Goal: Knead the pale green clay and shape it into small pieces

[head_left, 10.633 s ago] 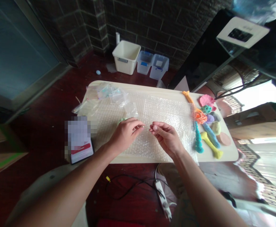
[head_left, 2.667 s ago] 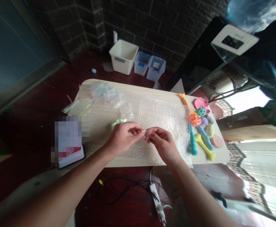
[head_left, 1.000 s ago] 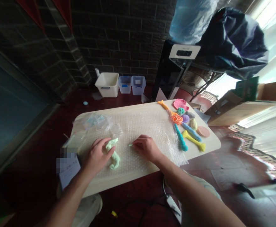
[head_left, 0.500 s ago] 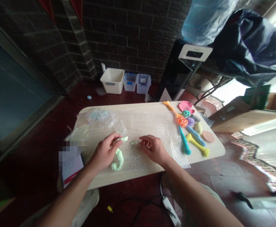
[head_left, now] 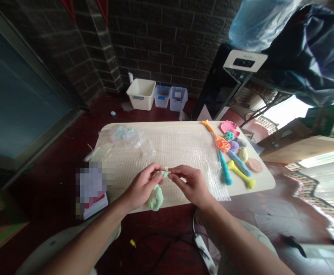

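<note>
Pale green modelling clay (head_left: 156, 198) hangs below my left hand (head_left: 144, 186), whose thumb and fingers are closed on its upper part. The lower part of the clay curves down near the table's front edge. My right hand (head_left: 190, 183) pinches at the right end of the same clay, its thumb and forefinger pressed close together there. Both hands meet above the bubble wrap (head_left: 181, 149) that covers the table. The fingertips partly hide the clay between them.
Coloured clay pieces lie at the table's right end: a turquoise stick (head_left: 224, 168), a yellow one (head_left: 241, 174), a pink piece (head_left: 229, 128). Clear plastic bags (head_left: 132, 137) lie at the left. Bins (head_left: 141, 93) and a water dispenser (head_left: 221, 84) stand behind.
My hands have come together. The small green bit under my right fingers has left the bubble wrap, and my right hand now pinches at the clay in my left. The view has shifted slightly.
</note>
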### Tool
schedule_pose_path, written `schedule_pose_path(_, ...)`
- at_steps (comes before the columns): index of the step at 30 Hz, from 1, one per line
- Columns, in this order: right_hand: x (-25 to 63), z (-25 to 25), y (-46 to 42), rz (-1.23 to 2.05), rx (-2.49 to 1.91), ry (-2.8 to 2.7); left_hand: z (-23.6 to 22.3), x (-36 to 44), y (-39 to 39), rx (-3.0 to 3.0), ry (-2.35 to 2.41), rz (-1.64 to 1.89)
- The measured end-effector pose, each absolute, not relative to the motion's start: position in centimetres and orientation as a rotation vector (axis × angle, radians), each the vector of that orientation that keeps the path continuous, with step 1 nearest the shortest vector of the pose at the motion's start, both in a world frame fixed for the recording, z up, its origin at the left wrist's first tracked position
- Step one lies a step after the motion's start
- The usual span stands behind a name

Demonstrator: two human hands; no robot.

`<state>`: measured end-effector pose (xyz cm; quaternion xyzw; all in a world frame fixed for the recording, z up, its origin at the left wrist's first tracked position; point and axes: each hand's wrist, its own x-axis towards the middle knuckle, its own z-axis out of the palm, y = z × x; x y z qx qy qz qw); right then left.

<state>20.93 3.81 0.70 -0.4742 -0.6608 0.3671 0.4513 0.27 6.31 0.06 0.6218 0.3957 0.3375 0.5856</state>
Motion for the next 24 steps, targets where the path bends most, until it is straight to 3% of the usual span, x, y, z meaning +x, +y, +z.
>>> schedule_pose_path(9, 21.6, 0.5, 3.5, 1.033, -1.171, -1.580, -0.3, 1.8, 6.5, 1.436, 0.913, 0.717)
schedule_pose_path(17, 21.8, 1.4, 3.8, 0.885, -1.206, -1.718, -0.1, 1.9, 7.1, 1.443, 0.882, 0.615)
schedule_pose_path(24, 20.3, 0.3, 4.0, 0.959, -1.219, -1.574, 1.0, 1.5, 7.6, 1.634, 0.984, 0.626)
